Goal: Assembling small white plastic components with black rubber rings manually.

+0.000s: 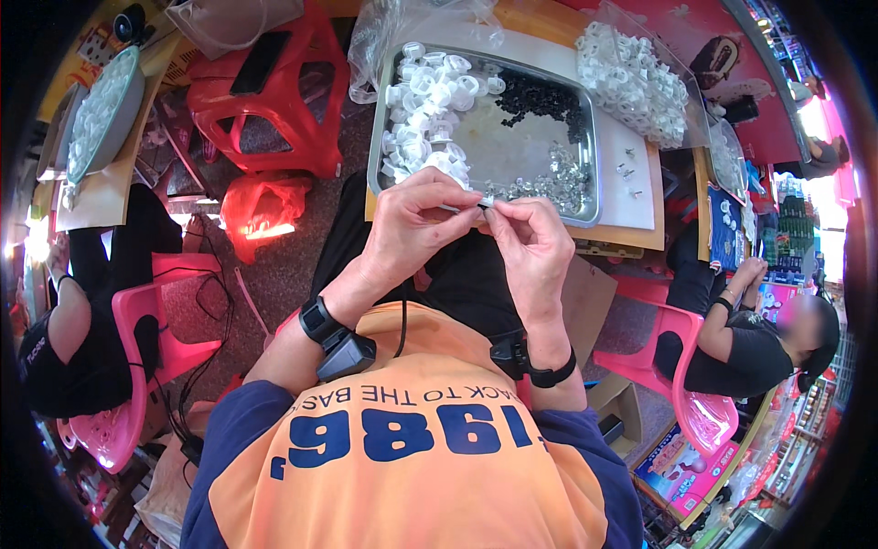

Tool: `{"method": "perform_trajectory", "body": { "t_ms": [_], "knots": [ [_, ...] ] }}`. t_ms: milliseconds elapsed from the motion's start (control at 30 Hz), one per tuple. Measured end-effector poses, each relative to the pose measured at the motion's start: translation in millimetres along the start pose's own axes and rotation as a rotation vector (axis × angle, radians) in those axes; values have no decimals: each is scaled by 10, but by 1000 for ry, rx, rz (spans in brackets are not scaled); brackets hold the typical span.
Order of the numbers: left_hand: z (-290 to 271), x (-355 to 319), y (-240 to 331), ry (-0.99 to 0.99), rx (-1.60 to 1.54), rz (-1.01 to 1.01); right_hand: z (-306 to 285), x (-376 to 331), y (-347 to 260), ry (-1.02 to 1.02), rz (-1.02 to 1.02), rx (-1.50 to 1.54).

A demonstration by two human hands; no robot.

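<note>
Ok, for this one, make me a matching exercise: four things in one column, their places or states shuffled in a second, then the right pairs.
Things
1. Black smartphone
2. White plastic pieces in the metal tray
3. Small black parts
4. Left hand and right hand

Places or states
A. Gathered toward the tray's far right corner
B. Pinching a tiny piece between the fingertips
C. Lying on the red plastic stool
D. Heaped along the tray's left side

Pairs
1-C, 2-D, 3-A, 4-B
</note>
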State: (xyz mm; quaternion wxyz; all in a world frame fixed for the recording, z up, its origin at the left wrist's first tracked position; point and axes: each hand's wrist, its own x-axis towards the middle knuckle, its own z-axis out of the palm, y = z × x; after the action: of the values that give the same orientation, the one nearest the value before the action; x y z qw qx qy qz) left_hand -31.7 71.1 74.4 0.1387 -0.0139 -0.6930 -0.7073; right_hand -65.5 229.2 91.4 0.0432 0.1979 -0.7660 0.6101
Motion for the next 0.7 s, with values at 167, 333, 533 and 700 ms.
{"method": "perform_trajectory", "body": {
  "t_ms": [167, 333, 533, 700],
  "knots": [
    [21, -8, -2, 41, 102, 109, -10, -8, 32, 11, -159, -168],
    [40, -18, 10, 91, 182, 183, -8, 19, 13, 22, -370, -348],
    [78, 15, -19, 154, 262, 386, -4, 71, 20, 72, -476, -429],
    [101, 80, -55, 179, 185, 449, -68, 113, -19, 75, -513, -379]
  ]
}}
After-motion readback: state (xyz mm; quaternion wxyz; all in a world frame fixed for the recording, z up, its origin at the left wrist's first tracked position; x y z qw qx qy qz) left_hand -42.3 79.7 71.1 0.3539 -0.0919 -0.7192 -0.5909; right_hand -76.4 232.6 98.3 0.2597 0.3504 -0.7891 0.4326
